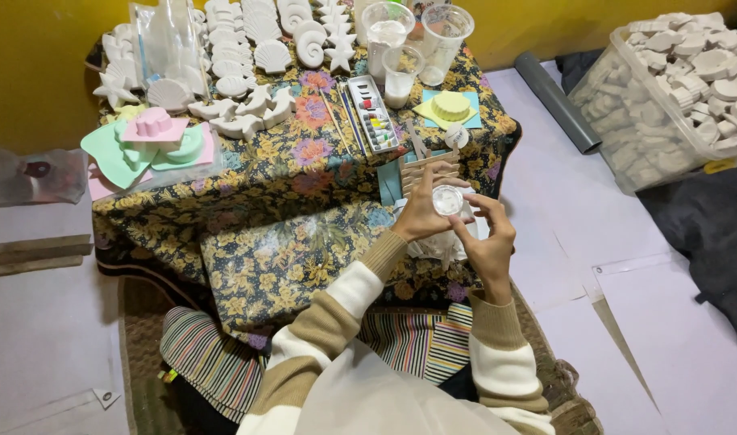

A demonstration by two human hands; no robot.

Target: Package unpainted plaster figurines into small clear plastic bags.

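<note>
Scanning from the left, you have unpainted white plaster shell and star casts (247,48) lined up on the floral-clothed table (304,161), with the paint tube set (374,117) lying unused. Your left hand (423,211) and right hand (487,238) together clasp a small round white plaster piece (447,200), also unpainted. Further right, a clear bin of white casts (674,89) waits.

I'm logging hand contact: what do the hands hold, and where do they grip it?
Both hands, left hand and right hand, hold a small round white piece by its rim.
</note>
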